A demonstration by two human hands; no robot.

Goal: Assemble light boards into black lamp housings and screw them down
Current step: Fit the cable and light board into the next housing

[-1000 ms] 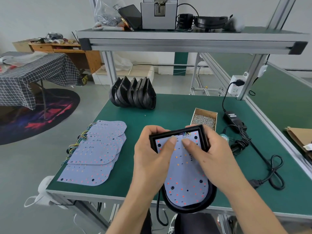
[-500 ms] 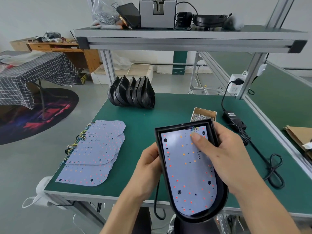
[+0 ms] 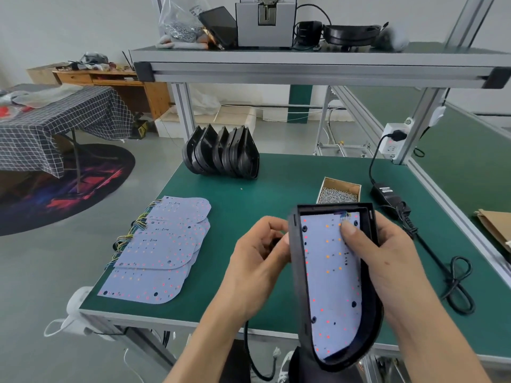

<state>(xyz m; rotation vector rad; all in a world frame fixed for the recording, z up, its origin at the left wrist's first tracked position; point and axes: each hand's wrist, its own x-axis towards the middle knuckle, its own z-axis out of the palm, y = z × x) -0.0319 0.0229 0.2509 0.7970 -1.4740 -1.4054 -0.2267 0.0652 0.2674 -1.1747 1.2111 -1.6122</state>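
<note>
Green matting covers the workbench (image 3: pixel 276 205). Nearest, above its near edge, the right hand (image 3: pixel 387 261) grips a tilted black lamp housing (image 3: pixel 372 327), thumb pressing the light board (image 3: pixel 331 277) inside; the left hand (image 3: pixel 257 266) curls against its left wall. Spare boards (image 3: pixel 157 250) lie left; a screw box (image 3: pixel 338 190) and stacked housings (image 3: pixel 221 153) sit farther.

A small assembly workshop: a green-matted workbench (image 3: pixel 276 189) framed in aluminium profile, with an overhead shelf (image 3: pixel 304 67) above it. On the bench sit a row of black lamp housings (image 3: pixel 221 154), a stack of light boards (image 3: pixel 163 247) and a box of screws (image 3: pixel 338 192).
</note>
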